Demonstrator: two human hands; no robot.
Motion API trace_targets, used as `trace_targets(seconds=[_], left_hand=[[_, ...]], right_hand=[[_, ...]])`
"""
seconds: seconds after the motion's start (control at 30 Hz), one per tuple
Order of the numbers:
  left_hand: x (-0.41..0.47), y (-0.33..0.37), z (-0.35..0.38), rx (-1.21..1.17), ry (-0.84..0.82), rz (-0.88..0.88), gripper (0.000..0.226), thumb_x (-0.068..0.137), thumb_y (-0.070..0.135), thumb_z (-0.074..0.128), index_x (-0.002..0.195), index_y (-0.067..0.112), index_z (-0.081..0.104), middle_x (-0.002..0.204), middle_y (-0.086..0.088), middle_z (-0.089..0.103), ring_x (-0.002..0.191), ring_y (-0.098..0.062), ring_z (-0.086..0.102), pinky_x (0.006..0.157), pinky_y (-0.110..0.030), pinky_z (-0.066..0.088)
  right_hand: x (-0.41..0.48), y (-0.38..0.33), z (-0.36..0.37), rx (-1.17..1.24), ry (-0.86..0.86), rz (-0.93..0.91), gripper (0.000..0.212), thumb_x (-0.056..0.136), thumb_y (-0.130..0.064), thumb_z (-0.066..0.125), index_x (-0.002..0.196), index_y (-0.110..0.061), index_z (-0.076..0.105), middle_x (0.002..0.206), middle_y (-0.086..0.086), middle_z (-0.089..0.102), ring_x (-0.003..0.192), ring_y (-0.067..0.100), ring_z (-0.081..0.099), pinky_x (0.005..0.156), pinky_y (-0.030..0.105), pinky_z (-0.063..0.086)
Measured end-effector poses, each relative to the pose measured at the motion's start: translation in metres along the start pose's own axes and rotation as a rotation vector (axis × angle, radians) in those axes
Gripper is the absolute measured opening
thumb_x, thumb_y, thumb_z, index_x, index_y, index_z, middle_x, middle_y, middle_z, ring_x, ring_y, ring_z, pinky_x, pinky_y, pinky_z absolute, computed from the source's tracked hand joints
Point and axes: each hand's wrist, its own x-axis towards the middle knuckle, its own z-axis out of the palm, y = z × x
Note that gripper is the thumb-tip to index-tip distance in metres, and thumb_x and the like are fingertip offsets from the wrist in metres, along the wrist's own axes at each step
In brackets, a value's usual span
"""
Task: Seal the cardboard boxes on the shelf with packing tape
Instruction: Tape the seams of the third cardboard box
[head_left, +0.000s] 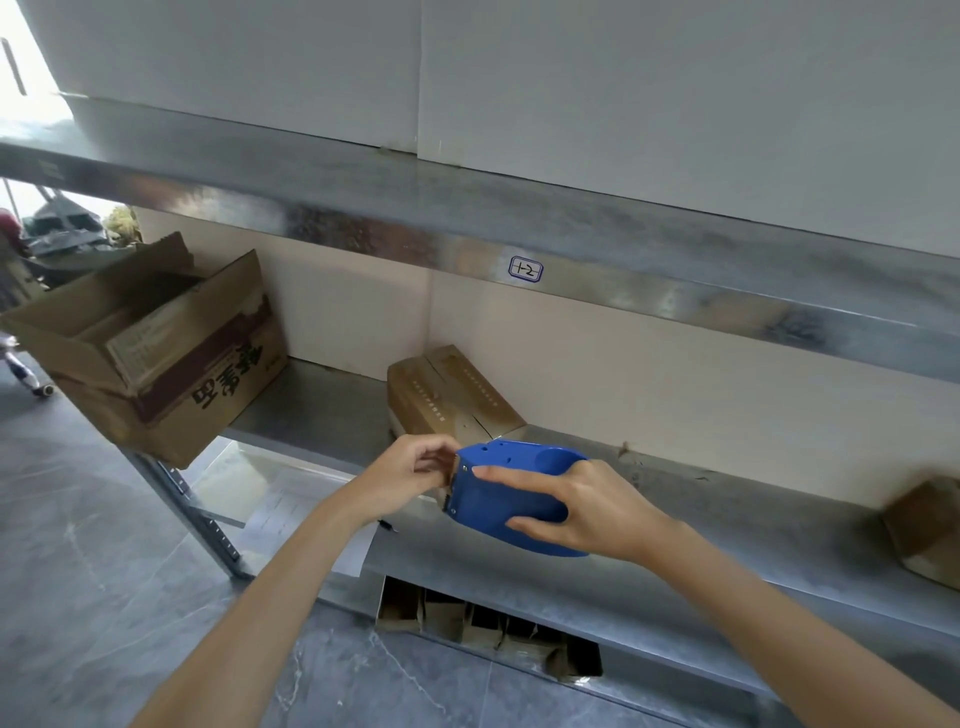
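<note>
My right hand (576, 512) grips a blue packing tape dispenser (506, 491) above the front of the metal shelf (701, 525). My left hand (410, 475) pinches at the dispenser's toothed cutting end, where the tape end comes out. Just behind my hands lies a small closed cardboard box (447, 395) on the shelf. A large open cardboard box (150, 343) with printed characters sits at the shelf's left end, hanging over the edge. Another small box (930, 525) shows at the far right.
An upper metal shelf (467, 228) with a handwritten label (525, 269) carries big white boxes (571, 78). Under the working shelf stand cardboard dividers (488, 629) and loose papers (291, 514). Grey tiled floor (93, 545) lies to the left.
</note>
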Motion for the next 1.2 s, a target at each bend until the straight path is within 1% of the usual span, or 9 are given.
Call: trace_targets(seconds=[0.07, 0.13, 0.2, 0.37, 0.5, 0.57, 0.67, 0.87, 1.2], left_hand=[[0.0, -0.001, 0.001, -0.016, -0.002, -0.025, 0.028, 0.098, -0.003, 0.05, 0.107, 0.016, 0.069, 0.108, -0.005, 0.072, 0.105, -0.019, 0.067, 0.098, -0.043, 0.053], [0.0, 0.0, 0.002, -0.039, -0.009, -0.071, 0.03, 0.1, -0.001, 0.045, 0.107, 0.017, 0.069, 0.109, -0.005, 0.071, 0.107, -0.022, 0.065, 0.102, -0.043, 0.05], [-0.001, 0.001, 0.002, -0.064, -0.024, -0.099, 0.032, 0.099, -0.001, 0.043, 0.109, 0.016, 0.069, 0.111, -0.005, 0.071, 0.109, -0.022, 0.064, 0.103, -0.041, 0.049], [-0.005, 0.0, 0.006, -0.079, -0.003, -0.048, 0.026, 0.094, -0.002, 0.058, 0.11, 0.016, 0.07, 0.108, -0.003, 0.072, 0.105, -0.016, 0.067, 0.097, -0.034, 0.052], [-0.002, -0.005, 0.009, -0.014, 0.055, -0.007, 0.025, 0.092, -0.004, 0.061, 0.105, 0.016, 0.071, 0.102, 0.0, 0.073, 0.099, -0.014, 0.068, 0.092, -0.031, 0.054], [-0.001, -0.008, 0.012, -0.006, 0.092, -0.002, 0.028, 0.091, -0.008, 0.06, 0.104, 0.015, 0.071, 0.101, -0.001, 0.073, 0.098, -0.016, 0.069, 0.09, -0.032, 0.056], [0.001, -0.009, 0.014, -0.003, 0.14, -0.009, 0.038, 0.089, -0.015, 0.055, 0.099, 0.018, 0.07, 0.101, -0.003, 0.071, 0.094, -0.018, 0.068, 0.083, -0.029, 0.056], [0.003, -0.006, 0.014, -0.01, 0.184, 0.005, 0.045, 0.089, -0.016, 0.055, 0.106, 0.022, 0.071, 0.105, -0.006, 0.071, 0.094, -0.022, 0.068, 0.081, -0.025, 0.056], [0.008, 0.008, 0.01, 0.027, 0.306, 0.031, 0.035, 0.088, -0.012, 0.061, 0.1, 0.021, 0.064, 0.09, -0.005, 0.068, 0.083, -0.008, 0.067, 0.075, -0.021, 0.055]], right_hand=[[-0.001, -0.001, -0.001, 0.014, 0.007, -0.012, 0.066, 0.086, -0.036, 0.07, 0.144, -0.046, 0.04, 0.061, -0.013, 0.034, 0.04, 0.002, 0.03, 0.043, 0.008, 0.021], [-0.003, -0.003, -0.001, 0.033, 0.016, -0.039, 0.066, 0.084, -0.032, 0.073, 0.143, -0.042, 0.045, 0.085, -0.014, 0.041, 0.039, 0.001, 0.027, 0.044, 0.005, 0.024], [-0.005, -0.004, 0.0, 0.035, 0.01, -0.053, 0.066, 0.085, -0.032, 0.072, 0.143, -0.041, 0.045, 0.093, -0.014, 0.041, 0.038, 0.0, 0.026, 0.043, 0.005, 0.02], [-0.007, -0.002, 0.0, 0.038, -0.02, -0.01, 0.067, 0.085, -0.038, 0.071, 0.144, -0.044, 0.041, 0.066, -0.016, 0.042, 0.045, -0.003, 0.037, 0.045, 0.004, 0.019], [-0.006, 0.0, 0.001, 0.002, -0.063, -0.023, 0.072, 0.086, -0.044, 0.07, 0.147, -0.05, 0.031, 0.112, -0.018, 0.058, 0.065, -0.023, 0.041, 0.061, 0.006, 0.025], [-0.005, 0.003, 0.004, 0.026, -0.107, -0.007, 0.073, 0.09, -0.044, 0.064, 0.148, -0.054, 0.021, 0.096, -0.008, 0.062, 0.062, -0.014, 0.044, 0.065, 0.015, 0.032], [-0.004, 0.005, 0.006, 0.057, -0.194, 0.021, 0.07, 0.096, -0.045, 0.056, 0.145, -0.06, 0.008, 0.06, -0.011, 0.043, 0.057, 0.007, 0.042, 0.071, 0.027, 0.042], [-0.003, 0.008, 0.009, 0.051, -0.216, 0.005, 0.061, 0.1, -0.042, 0.049, 0.147, -0.057, 0.012, 0.06, 0.002, 0.044, 0.057, 0.017, 0.039, 0.066, 0.031, 0.04], [0.009, 0.017, -0.002, -0.018, -0.11, -0.032, 0.059, 0.098, -0.041, 0.053, 0.146, -0.056, 0.022, 0.049, -0.004, 0.029, 0.047, 0.015, 0.029, 0.061, 0.031, 0.042]])
